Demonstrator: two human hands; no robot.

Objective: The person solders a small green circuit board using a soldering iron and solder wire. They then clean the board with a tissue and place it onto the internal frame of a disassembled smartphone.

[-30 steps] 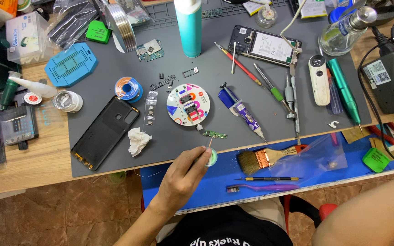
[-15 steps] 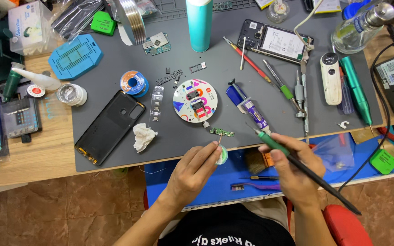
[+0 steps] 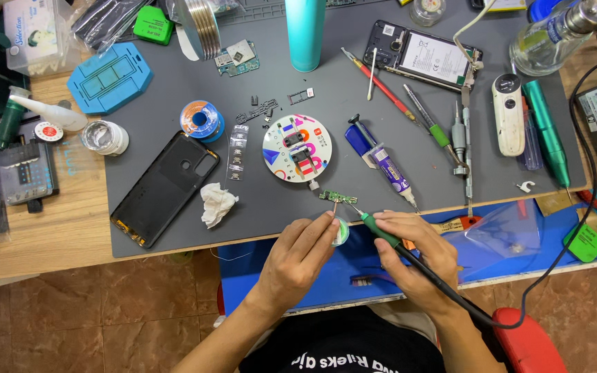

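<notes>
1. Hands meet at the near edge of the dark grey rubber work mat (image 3: 354,90), both working over a small green circuit board (image 3: 338,197) that lies flat on the mat just below a round white disc with coloured patches (image 3: 296,148).
2. The left hand (image 3: 297,255) has its fingers pinched around a small round greenish spool (image 3: 340,231), with a thin strip rising from it up to the board's lower edge.
3. The right hand (image 3: 414,254) is clenched pen-style around a green-handled soldering iron with a black cord (image 3: 388,238); its metal tip points up and left, reaching just beside the board's right end.
4. A blue-labelled syringe tube (image 3: 381,160) lies on the mat just right of the board.
5. A black phone back cover (image 3: 166,186) and a crumpled white tissue (image 3: 216,203) lie well to the left.
6. A tall teal cylinder (image 3: 305,31) stands upright at the far side of the mat.
</notes>
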